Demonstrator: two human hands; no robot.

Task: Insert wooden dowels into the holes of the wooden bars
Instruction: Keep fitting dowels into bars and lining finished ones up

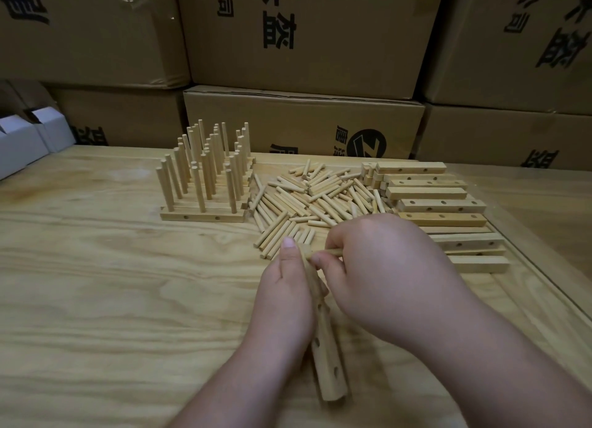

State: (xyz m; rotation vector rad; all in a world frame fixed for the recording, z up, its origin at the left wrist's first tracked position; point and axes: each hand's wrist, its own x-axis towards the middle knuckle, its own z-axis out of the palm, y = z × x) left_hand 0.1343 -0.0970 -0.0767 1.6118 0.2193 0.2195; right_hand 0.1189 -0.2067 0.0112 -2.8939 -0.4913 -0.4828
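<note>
My left hand (286, 294) grips a wooden bar (326, 354) that lies lengthwise on the table, its side holes facing right. My right hand (381, 267) pinches a wooden dowel (330, 252) held level, its tip touching the bar's far end. A heap of loose dowels (307, 200) lies just beyond my hands. Bare bars (439, 204) with holes are stacked to the right of the heap. At the back left stand several finished bars with upright dowels (205, 174).
Cardboard boxes (304, 36) form a wall behind the wooden table (96, 283). Two white boxes (22, 139) sit at the far left edge. The table's right edge (544, 267) runs diagonally past the bar stack.
</note>
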